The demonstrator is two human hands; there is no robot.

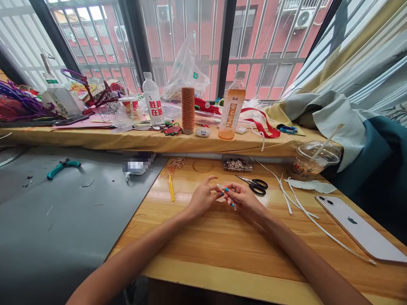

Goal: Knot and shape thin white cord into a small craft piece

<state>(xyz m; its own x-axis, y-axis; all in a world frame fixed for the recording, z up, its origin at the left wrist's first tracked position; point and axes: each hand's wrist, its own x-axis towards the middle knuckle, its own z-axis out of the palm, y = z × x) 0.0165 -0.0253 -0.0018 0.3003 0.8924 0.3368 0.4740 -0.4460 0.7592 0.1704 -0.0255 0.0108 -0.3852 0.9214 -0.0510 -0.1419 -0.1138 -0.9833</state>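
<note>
My left hand [203,198] and my right hand [244,198] meet above the wooden tabletop. Between their fingertips is a short white strip [220,187], pinched by both; its lower part is mostly covered by my right fingers. Beyond my right hand lie black-handled scissors [258,186], blades partly apart. Yellow tweezers [171,188] rest left of my left hand, near a tangle of thin copper-coloured wire [174,166]. To the right, several long white cords [305,207] stretch over the wood. A small clear box [238,163] at the back holds tiny mixed pieces.
A white phone [356,226] lies at the right, below a lidded plastic cup [310,163]. Teal pliers [63,168] sit on the grey mat [79,228]. Along the raised ledge [197,146] stand a brown cord spool [188,111], an orange drink bottle [232,108] and a clear bottle [152,101].
</note>
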